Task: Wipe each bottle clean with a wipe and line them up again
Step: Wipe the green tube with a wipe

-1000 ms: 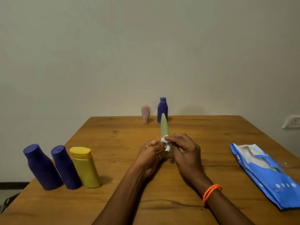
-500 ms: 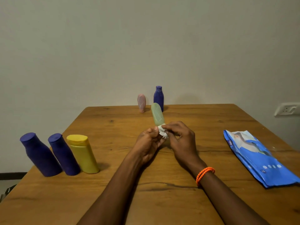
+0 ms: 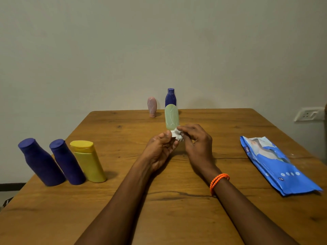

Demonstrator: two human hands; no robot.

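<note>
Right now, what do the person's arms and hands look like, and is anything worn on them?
Both forearms are bare, with no sleeves in view. The right wrist carries an orange beaded bracelet wrapped in two strands. The left hand and the right hand wear no gloves, and no rings or watch are visible.

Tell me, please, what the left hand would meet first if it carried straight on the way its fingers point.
Probably nothing new: the left hand already grips the green bottle. Beyond it, the blue bottle at the table's far edge looks roughly in line, though depth is unclear.
</note>
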